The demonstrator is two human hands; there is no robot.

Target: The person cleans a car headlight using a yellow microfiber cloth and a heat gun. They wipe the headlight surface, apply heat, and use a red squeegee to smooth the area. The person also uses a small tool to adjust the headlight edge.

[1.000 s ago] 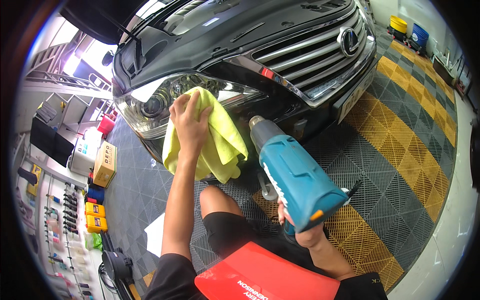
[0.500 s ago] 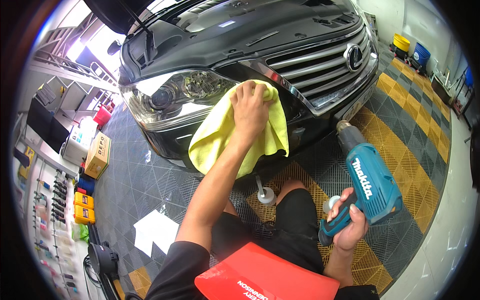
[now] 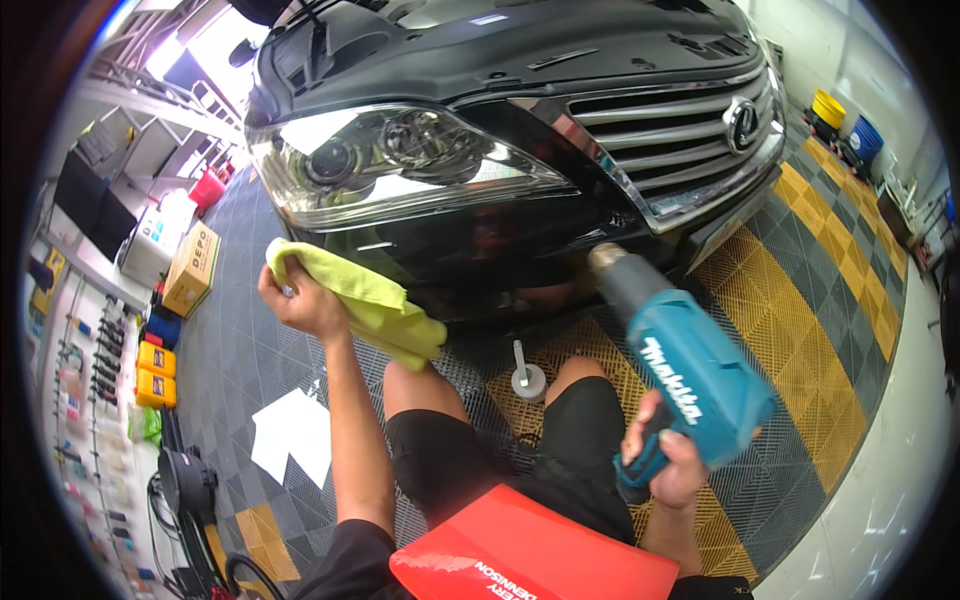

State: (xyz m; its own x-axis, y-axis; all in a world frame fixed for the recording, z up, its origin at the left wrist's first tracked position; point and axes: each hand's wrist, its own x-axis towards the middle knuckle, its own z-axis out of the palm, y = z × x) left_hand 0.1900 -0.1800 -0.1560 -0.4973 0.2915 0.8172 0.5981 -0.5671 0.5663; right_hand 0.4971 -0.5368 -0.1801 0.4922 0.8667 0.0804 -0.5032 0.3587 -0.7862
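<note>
Left hand [image 3: 305, 300], nine o'clock from view centre: fingers closed on the upper end of a soft yellow-green cloth [image 3: 370, 305], whose loose end trails toward four o'clock; a grip at one end probably lets the rest drape. Right hand [image 3: 668, 468], between four and five o'clock: fingers wrapped round the pistol handle [image 3: 640, 470] of a teal plastic heat gun [image 3: 700, 375] (body slightly blurred). Its dark nozzle with metallic tip [image 3: 607, 260] points to eleven o'clock; the handle's shape likely lets one hand bear it, leaving the other for the cloth. Gap from tip to the glossy black bumper [image 3: 440, 255] cannot be judged. Beyond, at eleven o'clock, the large clear headlight [image 3: 400, 165], uncovered; at two, the chrome-slatted grille [image 3: 665, 145]. At five o'clock a pale round container with a straight stem [image 3: 528, 382] stands between the person's bare knees [image 3: 425, 390], presumably for easy reach. At eight, an angular white sheet [image 3: 293, 437] lies flat on grey interlocking floor tiles [image 3: 235, 350].
</note>
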